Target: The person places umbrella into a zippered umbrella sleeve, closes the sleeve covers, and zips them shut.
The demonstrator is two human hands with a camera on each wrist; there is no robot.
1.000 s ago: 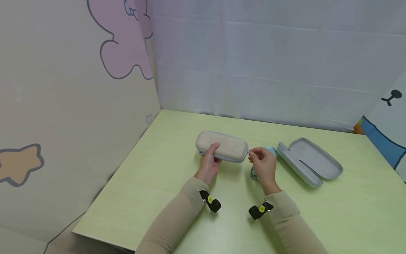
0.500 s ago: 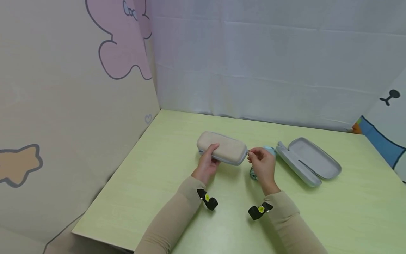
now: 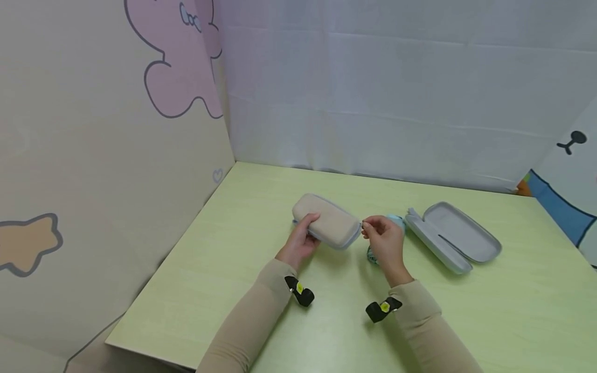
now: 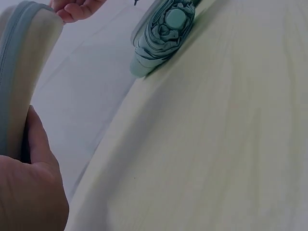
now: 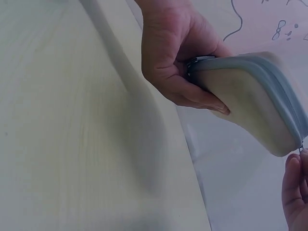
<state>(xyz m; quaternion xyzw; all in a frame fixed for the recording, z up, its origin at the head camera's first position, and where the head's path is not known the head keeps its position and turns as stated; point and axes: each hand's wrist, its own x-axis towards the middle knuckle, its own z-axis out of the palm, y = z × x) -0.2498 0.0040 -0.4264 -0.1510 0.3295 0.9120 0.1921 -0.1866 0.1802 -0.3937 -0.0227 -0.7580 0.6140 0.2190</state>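
Note:
A beige hard-shell zip case (image 3: pixel 326 220) with grey-blue trim is held above the table, its right end tilted toward me. My left hand (image 3: pixel 298 242) grips its near side, thumb on top and fingers underneath. At the case's right end, my right hand (image 3: pixel 386 242) pinches the small zipper pull (image 5: pixel 301 148). The right wrist view shows the zip band running along the case's edge; what is inside is hidden. Behind and below my right hand lies a folded teal umbrella (image 4: pixel 166 36), partly covered by that hand in the head view.
To the right, a grey case (image 3: pixel 475 235) lies unfolded on the pale yellow-green table (image 3: pixel 224 248). A white sheet (image 3: pixel 396 93) hangs behind the table's back edge, and a wall with cartoon figures (image 3: pixel 182 88) borders the left side.
My left hand has drawn down and left, turning the case clockwise so its right end dips toward me. The right hand has shifted only slightly left and still pinches the zipper pull.

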